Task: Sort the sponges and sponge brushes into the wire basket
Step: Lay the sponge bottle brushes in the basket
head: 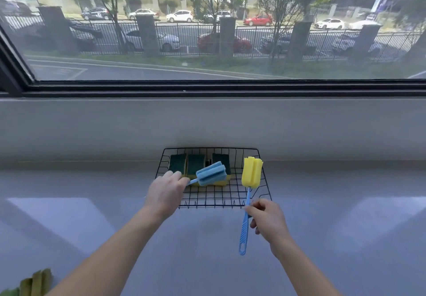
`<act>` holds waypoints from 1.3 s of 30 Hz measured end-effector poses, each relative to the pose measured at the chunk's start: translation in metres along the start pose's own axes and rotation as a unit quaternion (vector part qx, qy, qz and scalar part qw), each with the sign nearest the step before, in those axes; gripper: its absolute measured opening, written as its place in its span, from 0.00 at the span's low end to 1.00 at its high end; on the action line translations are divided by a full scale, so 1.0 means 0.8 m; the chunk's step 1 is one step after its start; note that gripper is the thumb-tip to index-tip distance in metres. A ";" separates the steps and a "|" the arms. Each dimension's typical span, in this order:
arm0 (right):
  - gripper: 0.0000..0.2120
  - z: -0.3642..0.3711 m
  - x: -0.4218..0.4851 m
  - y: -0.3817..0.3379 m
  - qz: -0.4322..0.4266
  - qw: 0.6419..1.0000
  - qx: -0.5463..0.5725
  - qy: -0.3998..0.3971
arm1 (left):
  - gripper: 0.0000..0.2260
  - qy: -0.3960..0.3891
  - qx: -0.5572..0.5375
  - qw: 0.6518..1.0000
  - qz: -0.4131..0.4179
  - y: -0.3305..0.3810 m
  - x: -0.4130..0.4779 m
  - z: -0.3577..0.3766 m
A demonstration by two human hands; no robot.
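I see the black wire basket (207, 206) sitting on the grey counter (92, 226), pushed back against the low wall under the window (207, 30). Three green-and-yellow scouring sponges (196, 164) stand on edge in a row along its back side. My left hand (164, 194) is curled round the handle of the blue sponge brush (211, 173), most of that handle hidden in the fist; the blue foam head points right and hangs over the basket, just in front of the sponges. My right hand (267, 219) pinches the blue handle of the yellow sponge brush (252, 172) midway along, between thumb and fingertips. That brush stands nearly upright, its yellow foam head over the basket's right side and its handle end hanging down in front of the basket. At the lower left edge lies something green and yellowish (34, 282), possibly more sponges, though it is too cut off for me to tell.
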State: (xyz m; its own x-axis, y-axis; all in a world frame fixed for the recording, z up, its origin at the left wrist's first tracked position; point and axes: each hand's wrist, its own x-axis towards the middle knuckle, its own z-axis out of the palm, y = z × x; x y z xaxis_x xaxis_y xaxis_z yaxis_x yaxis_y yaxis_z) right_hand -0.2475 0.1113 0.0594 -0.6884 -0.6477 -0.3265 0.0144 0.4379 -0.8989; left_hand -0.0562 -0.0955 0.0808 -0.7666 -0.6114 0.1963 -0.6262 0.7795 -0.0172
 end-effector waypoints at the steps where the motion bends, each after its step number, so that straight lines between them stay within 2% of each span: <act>1: 0.06 -0.003 0.004 0.002 0.002 1.000 0.006 0.001 | 0.14 -0.011 0.009 1.000 0.018 0.001 0.010 0.006; 8: 0.08 -0.011 0.030 0.018 0.016 0.999 0.049 0.017 | 0.19 -0.105 0.023 0.991 0.073 0.011 0.056 0.069; 19: 0.08 0.000 0.058 0.035 0.041 0.998 0.045 0.014 | 0.23 -0.186 -0.042 0.981 0.031 0.020 0.088 0.132; 23: 0.08 0.004 0.057 0.035 0.036 0.998 0.047 0.016 | 0.22 -0.173 -0.074 0.982 -0.003 0.019 0.082 0.135; 31: 0.08 0.012 0.040 0.028 0.035 0.994 0.102 0.029 | 0.14 -0.089 -0.133 0.987 -0.030 0.023 0.042 0.087; 35: 0.05 0.027 0.026 0.014 0.036 0.985 0.161 0.045 | 0.11 -0.048 -0.278 0.958 -0.053 0.054 0.015 0.047; 39: 0.06 0.046 0.012 -0.006 0.036 0.977 0.207 0.043 | 0.17 -0.079 -0.355 0.932 0.011 0.089 -0.015 0.011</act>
State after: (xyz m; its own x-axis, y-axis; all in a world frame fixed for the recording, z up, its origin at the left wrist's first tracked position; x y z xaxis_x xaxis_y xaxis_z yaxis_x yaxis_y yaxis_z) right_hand -0.2279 0.0801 0.0498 -0.7322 -0.5627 -0.3837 0.3451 0.1792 -0.9213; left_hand -0.0930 -0.0342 0.0682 -0.8248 -0.5626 0.0563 -0.4009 0.6522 0.6433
